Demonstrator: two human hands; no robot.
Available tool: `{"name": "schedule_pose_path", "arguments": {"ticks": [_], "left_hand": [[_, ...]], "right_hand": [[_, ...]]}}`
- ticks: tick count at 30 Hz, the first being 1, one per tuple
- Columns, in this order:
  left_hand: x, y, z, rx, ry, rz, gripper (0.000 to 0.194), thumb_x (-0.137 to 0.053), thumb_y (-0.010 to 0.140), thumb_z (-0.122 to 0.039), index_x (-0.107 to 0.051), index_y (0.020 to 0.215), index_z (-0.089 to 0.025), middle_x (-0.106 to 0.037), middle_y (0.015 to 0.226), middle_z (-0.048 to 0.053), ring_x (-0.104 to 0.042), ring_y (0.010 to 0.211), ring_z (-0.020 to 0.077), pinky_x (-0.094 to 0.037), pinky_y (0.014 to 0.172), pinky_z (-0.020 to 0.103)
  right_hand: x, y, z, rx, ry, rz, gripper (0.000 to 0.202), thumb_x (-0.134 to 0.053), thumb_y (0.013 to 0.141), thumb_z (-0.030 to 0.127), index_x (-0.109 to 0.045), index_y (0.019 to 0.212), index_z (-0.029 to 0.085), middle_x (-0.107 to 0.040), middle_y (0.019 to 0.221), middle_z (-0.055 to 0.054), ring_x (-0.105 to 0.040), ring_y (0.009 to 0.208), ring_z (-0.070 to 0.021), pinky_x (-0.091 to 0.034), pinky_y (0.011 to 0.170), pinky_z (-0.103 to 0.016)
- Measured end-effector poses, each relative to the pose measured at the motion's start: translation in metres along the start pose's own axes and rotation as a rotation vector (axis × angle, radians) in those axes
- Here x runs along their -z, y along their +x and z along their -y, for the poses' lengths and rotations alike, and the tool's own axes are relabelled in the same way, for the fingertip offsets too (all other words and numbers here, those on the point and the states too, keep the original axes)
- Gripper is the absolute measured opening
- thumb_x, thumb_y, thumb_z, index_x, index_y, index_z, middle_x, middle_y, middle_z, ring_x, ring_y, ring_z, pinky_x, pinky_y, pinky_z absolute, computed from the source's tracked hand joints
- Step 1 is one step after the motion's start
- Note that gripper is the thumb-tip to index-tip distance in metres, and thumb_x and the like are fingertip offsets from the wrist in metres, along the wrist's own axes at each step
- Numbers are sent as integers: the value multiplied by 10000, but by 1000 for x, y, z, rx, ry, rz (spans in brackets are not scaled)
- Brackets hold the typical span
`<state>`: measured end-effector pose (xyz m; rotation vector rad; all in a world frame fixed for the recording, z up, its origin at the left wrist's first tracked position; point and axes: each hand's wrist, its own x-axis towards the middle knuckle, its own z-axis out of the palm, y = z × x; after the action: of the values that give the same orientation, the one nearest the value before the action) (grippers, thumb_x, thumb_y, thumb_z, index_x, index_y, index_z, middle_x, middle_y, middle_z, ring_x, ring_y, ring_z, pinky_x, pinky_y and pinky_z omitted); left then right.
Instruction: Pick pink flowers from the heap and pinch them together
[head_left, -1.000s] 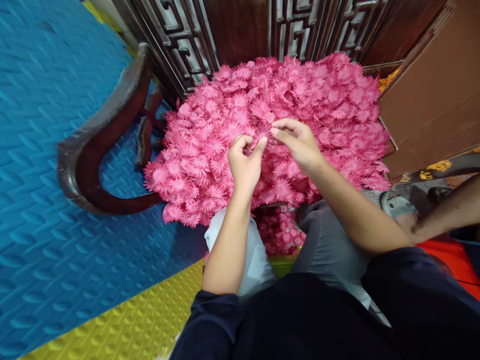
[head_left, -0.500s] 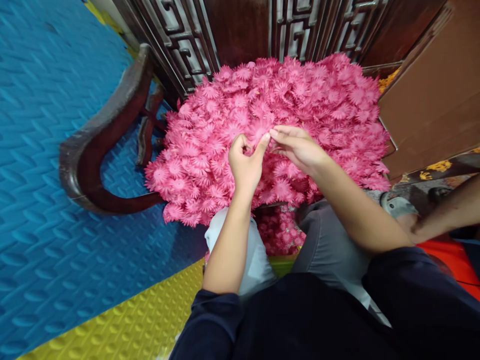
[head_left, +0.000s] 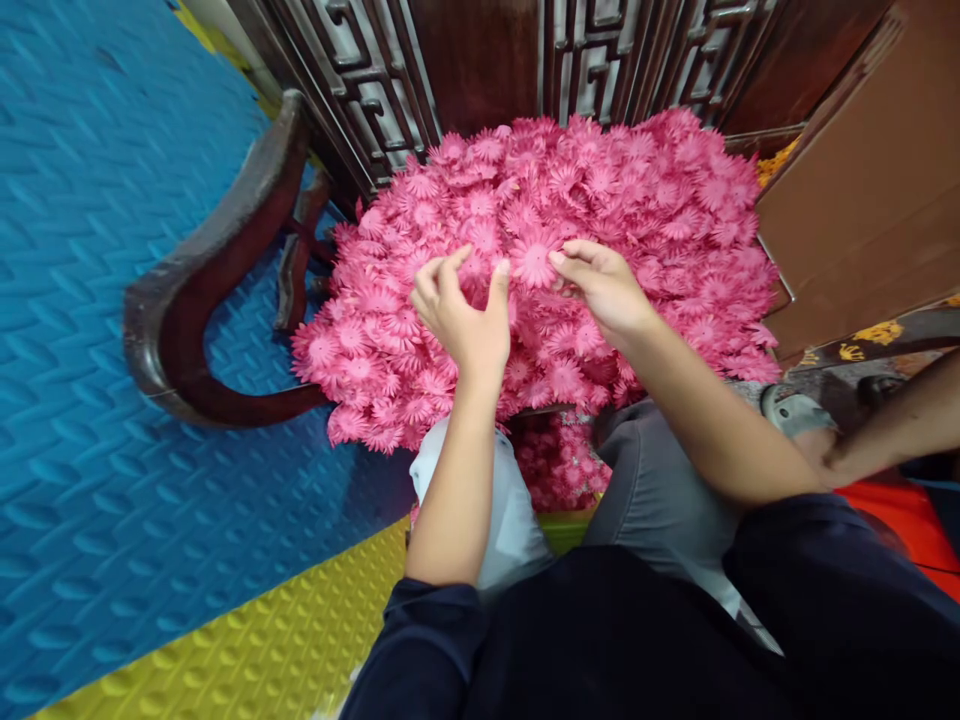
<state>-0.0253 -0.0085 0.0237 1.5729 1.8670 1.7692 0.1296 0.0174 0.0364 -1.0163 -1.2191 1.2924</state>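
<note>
A large heap of pink artificial flower heads (head_left: pixel 660 230) lies before me, beneath both hands. My right hand (head_left: pixel 600 280) pinches one pink flower (head_left: pixel 535 256) by its right edge between thumb and fingers, holding it face up over the heap. To the left of that flower, my left hand (head_left: pixel 465 310) is open, its thumb and fingers spread and nothing between them. Its thumb tip points up near the flower's left side, with a small gap showing.
A curved dark wooden armrest (head_left: pixel 165 330) borders the heap on the left, above blue textured matting (head_left: pixel 67 420). Behind stands a carved wooden panel (head_left: pixel 480 70). At the right are a brown board (head_left: pixel 870 190) and another person's arm (head_left: pixel 900 420). More pink flowers (head_left: pixel 562 465) lie between my knees.
My left hand has let go and moved left, its fingers opening. The right hand keeps the flower, which now faces up in plain view. The heap looks unchanged.
</note>
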Motion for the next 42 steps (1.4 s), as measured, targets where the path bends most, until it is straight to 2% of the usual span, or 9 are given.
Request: {"name": "schedule_pose_path", "arguments": {"ticks": [3,5,9,14,24,31,42], "left_hand": [[-1,-4,-7,-109,-166,225,424,-475,894,-620,-619,875,-222,-610,944,59,-588,977,201,-433,938,354],[-2,-6,-12,-146,-229,303,450,-458,896,-633,-587,808,-211,-602,870,47,-590,894,184,-451,867,329],[-5,-8,-14,-70,-212,274,351,-624,848,-511,-514,703,-211,-551,761,11,-537,771,154,-430,759,283],[-6,-6,-12,80,-285,296,337,-673,832,-364,-452,633,-207,-450,663,-29,-454,651,117,-388,661,248],[-5,-6,-14,10,-227,259,366,-719,789,-188,-405,603,-211,-439,664,-35,-444,663,131,-367,684,273],[-6,-6,-13,-9,-201,238,396,-737,773,-188,-387,590,-211,-428,639,-38,-433,645,132,-351,669,284],[-9,-11,-13,-68,-169,172,425,-761,749,-214,-368,586,-209,-391,620,-45,-406,627,129,-308,650,282]], "right_hand": [[-7,-4,5,34,-9,49,449,-818,592,568,-604,740,203,-599,711,23,-551,685,-101,-500,713,-267],[-9,-5,6,51,-8,55,433,-822,596,554,-616,748,204,-613,731,22,-560,697,-101,-506,731,-270],[-9,-5,5,41,-15,53,422,-830,593,534,-626,764,206,-624,749,19,-585,739,-116,-518,762,-283],[-9,-5,2,37,-13,77,448,-829,595,534,-615,796,196,-609,763,1,-586,759,-128,-515,755,-288],[-11,-7,5,29,23,69,486,-839,560,556,-640,833,207,-637,820,1,-606,846,-132,-528,811,-289],[-11,-6,2,31,23,66,481,-842,553,559,-649,819,208,-653,825,3,-609,830,-125,-533,807,-290],[-13,-5,0,74,26,26,455,-834,558,559,-648,741,186,-638,736,19,-574,699,-90,-506,704,-247]]}}
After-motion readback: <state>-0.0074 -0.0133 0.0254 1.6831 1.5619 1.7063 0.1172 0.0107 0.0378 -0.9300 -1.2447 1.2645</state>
